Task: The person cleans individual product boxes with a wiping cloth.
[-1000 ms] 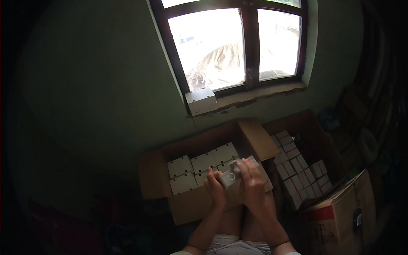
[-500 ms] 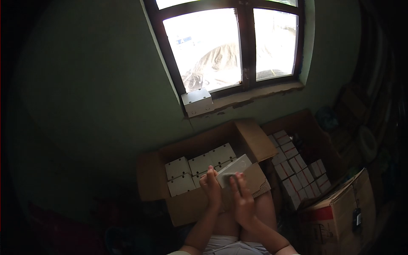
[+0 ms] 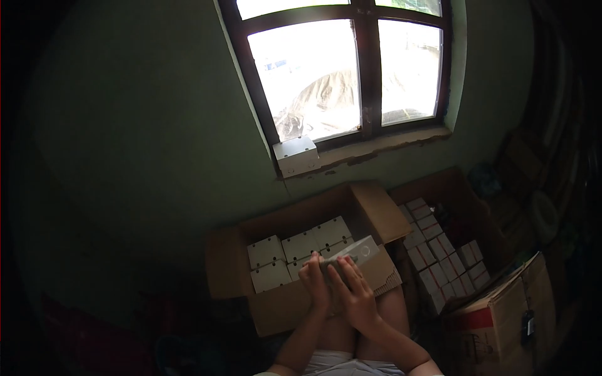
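Observation:
A white junction box point(image 3: 365, 249) with a round knockout mark on its side is tilted above my lap, in front of the open carton point(image 3: 282, 313). My left hand point(image 3: 316, 285) is closed at its left end, fingers curled and thumb up. My right hand point(image 3: 356, 293) lies against its near side, fingers bent together over a small dull grey thing point(image 3: 330, 264) between the hands. I cannot tell what that grey thing is. More white junction boxes point(image 3: 266, 252) with dark corner holes sit in rows inside the carton.
To the right, a second carton point(image 3: 461, 188) holds several small white boxes point(image 3: 442, 247) with red lines. A closed carton point(image 3: 501, 326) with a red patch stands nearer. Another white junction box point(image 3: 296, 156) rests on the sill below the window point(image 3: 370, 75).
My right hand has slid slightly left and up, closer to my left hand, with its fingers more bent. The grey thing shows more now. The view has shifted a little.

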Available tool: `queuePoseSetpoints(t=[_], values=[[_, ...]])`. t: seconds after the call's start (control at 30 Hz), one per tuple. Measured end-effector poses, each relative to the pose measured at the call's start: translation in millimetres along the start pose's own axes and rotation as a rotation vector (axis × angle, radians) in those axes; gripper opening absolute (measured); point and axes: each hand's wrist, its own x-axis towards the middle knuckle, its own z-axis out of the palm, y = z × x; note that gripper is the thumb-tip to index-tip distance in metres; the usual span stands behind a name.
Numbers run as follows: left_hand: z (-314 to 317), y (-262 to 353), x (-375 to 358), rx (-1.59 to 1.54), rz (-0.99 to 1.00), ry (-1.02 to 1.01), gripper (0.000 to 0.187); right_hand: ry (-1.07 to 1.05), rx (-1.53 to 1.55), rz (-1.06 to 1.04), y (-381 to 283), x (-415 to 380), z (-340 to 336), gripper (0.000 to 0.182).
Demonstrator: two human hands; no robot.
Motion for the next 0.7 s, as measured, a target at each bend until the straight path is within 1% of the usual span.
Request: queuePoseSetpoints(t=[0.07,0.1,0.17,0.2,0.23,0.27,0.33,0.4,0.43,0.47,0.5,0.53,0.57,0.6,0.63,0.67,0.7], values=[[-8.7,-4.7,-2.1,0.057,0.166,-0.01,0.042,-0.027,0.012,-0.038,12.7,-0.1,-7.2,0.059],[-14.6,-3.7,-1.8,0.063,0.165,-0.007,0.042,0.002,-0.007,0.048,22.4,0.1,-9.1,0.061],[-25.7,0.5,1.0,0.071,0.268,-0.087,0.044,0.02,-0.093,0.201,33.4,10.6,-25.4,0.066],[-25.3,1.0,1.6,0.068,0.321,-0.131,0.045,0.021,-0.099,0.2,33.4,11.3,-26.2,0.066],[-21.7,0.5,1.2,0.061,0.321,-0.134,0.045,0.054,-0.096,0.186,31.8,12.7,-25.2,0.066],[-17.7,0.1,0.8,0.077,0.295,-0.126,0.044,0.088,-0.091,0.171,28.8,14.2,-22.5,0.066],[-8.1,6.1,-1.1,0.091,0.272,-0.114,0.043,0.054,-0.039,0.152,10.4,3.2,-11.0,0.063],[2.7,21.3,-7.0,-0.047,-0.035,-0.094,0.043,-0.002,0.069,0.027,-9.9,-2.9,-11.5,0.059],[0.4,15.7,-3.0,-0.049,-0.031,-0.093,0.043,-0.02,0.047,-0.018,-5.9,-6.6,-10.7,0.058],[-5.9,6.4,3.0,0.06,0.136,-0.172,0.043,-0.019,0.05,-0.019,4.1,-7.2,-8.3,0.058],[-12.3,-0.2,7.1,0.173,0.299,-0.253,0.044,0.011,0.023,0.057,17.3,-7.8,-5.8,0.059],[-15.8,1.6,9.7,0.177,0.295,-0.255,0.044,0.039,-0.007,0.136,26.8,-7.3,-7.4,0.06],[-18.1,5.0,14.0,0.153,0.399,-0.255,0.044,0.035,-0.056,0.258,29.6,2.6,-18.9,0.061],[-18.9,7.2,17.1,0.124,0.504,-0.255,0.045,0.094,-0.066,0.253,43.6,2.3,-16.0,0.063],[-18.8,13.7,13.1,0.023,0.291,-0.258,0.047,0.085,-0.067,0.226,34.5,5.8,-25.0,0.063],[-14.2,12.3,13.8,0.02,0.292,-0.261,0.047,0.076,-0.067,0.198,22.4,10.3,-31.3,0.062],[-7.7,9.6,13.5,0.143,0.371,-0.28,0.049,0.076,-0.07,0.198,13.5,8.3,-23.7,0.062]])
